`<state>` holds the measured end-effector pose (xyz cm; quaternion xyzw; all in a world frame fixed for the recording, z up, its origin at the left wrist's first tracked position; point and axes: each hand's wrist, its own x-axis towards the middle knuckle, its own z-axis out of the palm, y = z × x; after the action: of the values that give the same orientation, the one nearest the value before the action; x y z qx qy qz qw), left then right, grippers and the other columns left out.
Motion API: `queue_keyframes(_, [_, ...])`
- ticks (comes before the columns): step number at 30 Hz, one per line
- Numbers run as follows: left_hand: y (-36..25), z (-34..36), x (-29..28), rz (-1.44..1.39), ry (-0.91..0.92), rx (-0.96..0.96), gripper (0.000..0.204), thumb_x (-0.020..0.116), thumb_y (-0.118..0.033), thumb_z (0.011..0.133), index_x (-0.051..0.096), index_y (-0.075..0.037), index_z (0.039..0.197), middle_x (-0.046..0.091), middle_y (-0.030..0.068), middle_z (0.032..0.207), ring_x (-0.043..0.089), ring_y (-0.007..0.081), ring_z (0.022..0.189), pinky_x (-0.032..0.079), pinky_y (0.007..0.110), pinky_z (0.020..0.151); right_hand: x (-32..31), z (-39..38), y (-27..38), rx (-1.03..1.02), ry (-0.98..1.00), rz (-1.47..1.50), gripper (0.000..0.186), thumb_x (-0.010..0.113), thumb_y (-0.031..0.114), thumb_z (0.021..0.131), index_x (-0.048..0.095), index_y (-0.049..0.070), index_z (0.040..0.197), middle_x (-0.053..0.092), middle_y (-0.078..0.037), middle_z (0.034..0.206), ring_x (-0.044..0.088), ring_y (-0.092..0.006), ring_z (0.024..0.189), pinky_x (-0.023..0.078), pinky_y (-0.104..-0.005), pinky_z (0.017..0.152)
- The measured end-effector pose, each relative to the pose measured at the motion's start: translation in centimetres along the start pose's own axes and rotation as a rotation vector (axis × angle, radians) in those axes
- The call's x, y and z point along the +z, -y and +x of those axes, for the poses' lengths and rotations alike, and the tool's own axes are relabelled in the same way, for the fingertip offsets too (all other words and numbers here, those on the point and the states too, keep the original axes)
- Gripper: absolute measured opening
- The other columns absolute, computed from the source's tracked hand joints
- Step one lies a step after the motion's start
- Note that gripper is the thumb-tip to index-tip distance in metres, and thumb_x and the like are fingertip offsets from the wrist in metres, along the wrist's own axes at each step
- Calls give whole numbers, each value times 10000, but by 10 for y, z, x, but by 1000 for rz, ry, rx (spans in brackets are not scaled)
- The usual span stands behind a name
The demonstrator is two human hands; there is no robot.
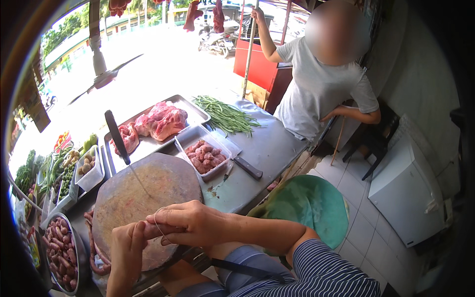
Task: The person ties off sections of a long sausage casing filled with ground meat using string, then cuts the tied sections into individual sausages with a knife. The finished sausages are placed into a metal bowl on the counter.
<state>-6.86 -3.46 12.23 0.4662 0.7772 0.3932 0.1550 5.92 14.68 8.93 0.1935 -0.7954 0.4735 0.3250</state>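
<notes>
Over the near edge of a round wooden chopping block (pixel 118 193), my left hand (pixel 127 245) is closed on a sausage (pixel 161 231), partly hidden by fingers. My right hand (pixel 193 222) pinches a thin string (pixel 159 225) looped round it. More sausage casing (pixel 101 262) lies coiled along the block's left side. A black-handled knife (pixel 118 138) stands with its blade tip on the block. Behind it are a tray (pixel 199 110) of raw meat (pixel 166 121), a plastic tub (pixel 222 141) of meat pieces (pixel 203 158) and another knife (pixel 247 167).
A bowl of sausages (pixel 62 252), vegetable containers (pixel 89 168) and green beans (pixel 225 114) share the steel counter (pixel 267 153). A person (pixel 321 94) stands at its right end, one hand on a pole. A green-covered round object (pixel 319 208), chair (pixel 371 148) and white freezer (pixel 405 198) are at right.
</notes>
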Motion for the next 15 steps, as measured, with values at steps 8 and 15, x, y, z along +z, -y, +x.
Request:
queue_keyframes(8, [-14, -5, 12, 492, -34, 490, 151, 613, -104, 884, 559, -8, 779, 557, 180, 709, 579, 399, 724, 480, 476, 691, 2, -11, -37, 854, 163, 1184, 336, 676, 238, 933, 619, -50, 1095, 714, -168, 879, 646, -127, 556, 496, -214, 438])
queue_keyframes(15, [22, -11, 36, -23, -46, 238, 84, 579, -86, 921, 603, -5, 920, 605, 162, 804, 597, 359, 773, 468, 415, 694, 2, -11, -47, 737, -103, 880, 297, 724, 113, 870, 550, -13, 1074, 679, -90, 823, 621, -117, 608, 484, -240, 444])
